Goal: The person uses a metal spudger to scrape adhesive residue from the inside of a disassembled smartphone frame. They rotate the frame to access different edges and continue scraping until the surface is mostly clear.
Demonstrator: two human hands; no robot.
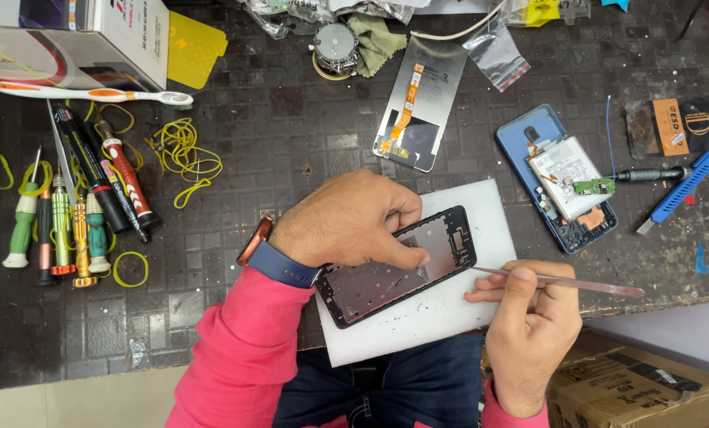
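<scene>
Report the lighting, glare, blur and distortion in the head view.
Head view: even overhead light, soft shadows under the left hand and right hand; mild sheen on the phone frame and the display panel; sharp at centre, no motion blur; wide-angle bending at the edges, where the table edge curves.

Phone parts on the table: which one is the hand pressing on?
The black phone frame on the white pad; the left hand presses it. The others lie untouched.

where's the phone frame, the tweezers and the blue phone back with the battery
phone frame (pixel 386 281): head view, bare inner plate.
tweezers (pixel 576 283): head view, middle of the shaft.
blue phone back (pixel 521 147): head view, upper left corner of the shell.
</scene>
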